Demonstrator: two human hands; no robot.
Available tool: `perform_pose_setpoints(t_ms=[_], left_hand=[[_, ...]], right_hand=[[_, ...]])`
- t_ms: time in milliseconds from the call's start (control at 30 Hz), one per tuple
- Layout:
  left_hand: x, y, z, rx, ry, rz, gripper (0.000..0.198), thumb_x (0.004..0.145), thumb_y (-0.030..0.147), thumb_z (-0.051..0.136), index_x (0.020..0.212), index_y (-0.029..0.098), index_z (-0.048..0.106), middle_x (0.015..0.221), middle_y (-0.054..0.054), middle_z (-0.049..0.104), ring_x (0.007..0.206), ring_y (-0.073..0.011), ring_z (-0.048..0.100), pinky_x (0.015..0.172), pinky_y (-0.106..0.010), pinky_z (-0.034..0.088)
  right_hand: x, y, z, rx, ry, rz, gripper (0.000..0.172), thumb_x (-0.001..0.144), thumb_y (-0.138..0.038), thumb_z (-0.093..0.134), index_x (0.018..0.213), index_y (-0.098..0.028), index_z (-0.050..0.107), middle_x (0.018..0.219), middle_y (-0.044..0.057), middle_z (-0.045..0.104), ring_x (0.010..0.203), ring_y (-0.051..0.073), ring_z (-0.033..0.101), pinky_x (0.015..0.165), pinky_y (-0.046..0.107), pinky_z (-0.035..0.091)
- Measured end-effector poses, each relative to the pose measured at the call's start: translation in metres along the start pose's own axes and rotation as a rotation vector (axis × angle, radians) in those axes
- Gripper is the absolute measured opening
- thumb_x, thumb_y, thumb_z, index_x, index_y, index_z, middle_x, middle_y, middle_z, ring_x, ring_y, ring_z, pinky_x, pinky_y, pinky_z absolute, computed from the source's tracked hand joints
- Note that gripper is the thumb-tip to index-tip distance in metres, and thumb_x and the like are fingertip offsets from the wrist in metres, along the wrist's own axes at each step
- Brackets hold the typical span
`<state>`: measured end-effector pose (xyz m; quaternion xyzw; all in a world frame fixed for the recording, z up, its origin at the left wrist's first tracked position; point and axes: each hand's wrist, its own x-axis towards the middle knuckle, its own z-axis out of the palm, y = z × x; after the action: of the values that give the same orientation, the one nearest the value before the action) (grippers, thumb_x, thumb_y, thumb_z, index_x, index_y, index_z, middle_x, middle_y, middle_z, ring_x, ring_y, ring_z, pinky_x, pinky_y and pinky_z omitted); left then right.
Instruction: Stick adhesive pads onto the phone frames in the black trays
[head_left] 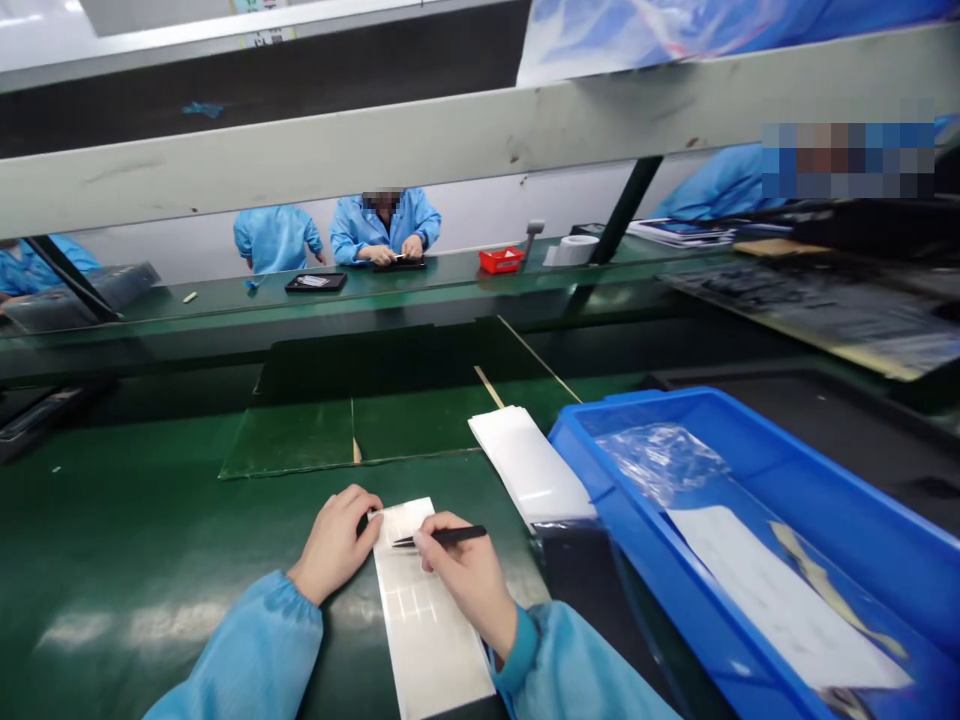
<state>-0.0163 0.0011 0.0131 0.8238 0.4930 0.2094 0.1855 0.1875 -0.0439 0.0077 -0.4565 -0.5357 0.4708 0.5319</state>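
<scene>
A pale strip-shaped sheet [427, 610] with rows of faint rectangles lies lengthwise on the green table before me. My right hand [465, 570] is closed around black tweezers [450, 536], whose tips point left over the upper part of the sheet. At the sheet's upper left edge is my left hand [341, 540], its fingers curled and thumb and forefinger close together. Something small and dark [364, 522] shows between those fingers; I cannot make out what it is.
A stack of white sheets [529, 465] lies to the right, against a blue bin [637, 560] holding clear plastic and a white sheet. A green board [300, 440] lies ahead. Beyond a grey beam [337, 140], people in blue sit at a bench with a red tray [501, 261].
</scene>
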Motion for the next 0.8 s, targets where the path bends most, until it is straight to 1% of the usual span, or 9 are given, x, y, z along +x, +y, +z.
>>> perform_pose_setpoints(t_ms=[100, 200, 267, 333, 467, 600, 733, 800], left_hand=[[-0.0007, -0.0006, 0.0, -0.004, -0.009, 0.001, 0.022, 0.099, 0.034, 0.043, 0.102, 0.024, 0.063, 0.1, -0.005, 0.063, 0.091, -0.0201, 0.06, 0.083, -0.037, 0.045], [-0.0006, -0.0004, -0.0001, -0.01, -0.008, -0.004, 0.022, 0.099, 0.034, 0.043, 0.103, 0.024, 0.063, 0.1, -0.005, 0.064, 0.092, -0.0203, 0.06, 0.083, -0.037, 0.045], [-0.0003, 0.0, -0.0006, -0.011, -0.009, -0.003, 0.022, 0.098, 0.034, 0.044, 0.104, 0.024, 0.063, 0.099, -0.005, 0.064, 0.091, -0.0205, 0.06, 0.082, -0.037, 0.046], [-0.0002, 0.0002, -0.0013, -0.012, -0.016, 0.003, 0.023, 0.098, 0.034, 0.044, 0.105, 0.024, 0.063, 0.099, -0.006, 0.064, 0.091, -0.0209, 0.06, 0.082, -0.038, 0.046], [-0.0004, 0.0, -0.0022, -0.008, -0.032, 0.006, 0.023, 0.099, 0.033, 0.043, 0.105, 0.023, 0.063, 0.1, -0.007, 0.064, 0.091, -0.0212, 0.06, 0.083, -0.039, 0.046], [0.0002, 0.0005, -0.0016, 0.003, -0.022, 0.013, 0.019, 0.097, 0.03, 0.046, 0.104, 0.023, 0.063, 0.098, -0.005, 0.064, 0.089, -0.0201, 0.059, 0.082, -0.037, 0.044], [0.0017, 0.0014, -0.0004, 0.014, -0.001, 0.01, 0.017, 0.096, 0.027, 0.049, 0.102, 0.023, 0.063, 0.097, -0.005, 0.064, 0.089, -0.0195, 0.059, 0.081, -0.036, 0.043], [0.0022, 0.0015, 0.0001, 0.015, 0.005, 0.007, 0.016, 0.096, 0.027, 0.05, 0.102, 0.022, 0.063, 0.097, -0.004, 0.064, 0.089, -0.0193, 0.059, 0.081, -0.035, 0.042]], right_hand=[[-0.0035, 0.0004, 0.0008, -0.088, 0.093, -0.055, 0.021, 0.087, -0.038, 0.065, 0.08, -0.018, 0.063, 0.065, 0.0, 0.059, 0.056, 0.013, 0.053, 0.055, 0.025, 0.043], [-0.0065, -0.0005, 0.001, -0.169, 0.173, -0.101, 0.016, 0.089, -0.034, 0.062, 0.084, -0.019, 0.061, 0.064, -0.001, 0.059, 0.055, 0.013, 0.051, 0.055, 0.024, 0.042], [-0.0066, -0.0008, 0.0005, -0.186, 0.199, -0.112, 0.013, 0.089, -0.032, 0.061, 0.087, -0.019, 0.061, 0.064, -0.001, 0.06, 0.055, 0.013, 0.053, 0.055, 0.025, 0.043], [-0.0055, -0.0005, -0.0002, -0.193, 0.217, -0.116, 0.011, 0.087, -0.029, 0.061, 0.091, -0.019, 0.063, 0.068, 0.0, 0.063, 0.058, 0.015, 0.056, 0.058, 0.026, 0.047], [-0.0034, 0.002, -0.0015, -0.195, 0.226, -0.103, 0.016, 0.088, -0.03, 0.061, 0.097, -0.019, 0.067, 0.082, 0.004, 0.07, 0.068, 0.017, 0.064, 0.065, 0.028, 0.052], [-0.0038, 0.0044, -0.003, -0.186, 0.212, -0.064, 0.024, 0.09, -0.038, 0.063, 0.099, -0.018, 0.071, 0.079, 0.005, 0.072, 0.066, 0.019, 0.066, 0.064, 0.03, 0.055], [-0.0044, 0.0043, -0.0049, -0.196, 0.158, -0.051, 0.026, 0.087, -0.043, 0.067, 0.095, -0.019, 0.076, 0.084, 0.007, 0.075, 0.073, 0.022, 0.069, 0.074, 0.034, 0.058], [-0.0038, 0.0037, -0.006, -0.203, 0.154, -0.054, 0.027, 0.086, -0.044, 0.068, 0.093, -0.02, 0.077, 0.085, 0.007, 0.076, 0.077, 0.024, 0.07, 0.079, 0.036, 0.059]])
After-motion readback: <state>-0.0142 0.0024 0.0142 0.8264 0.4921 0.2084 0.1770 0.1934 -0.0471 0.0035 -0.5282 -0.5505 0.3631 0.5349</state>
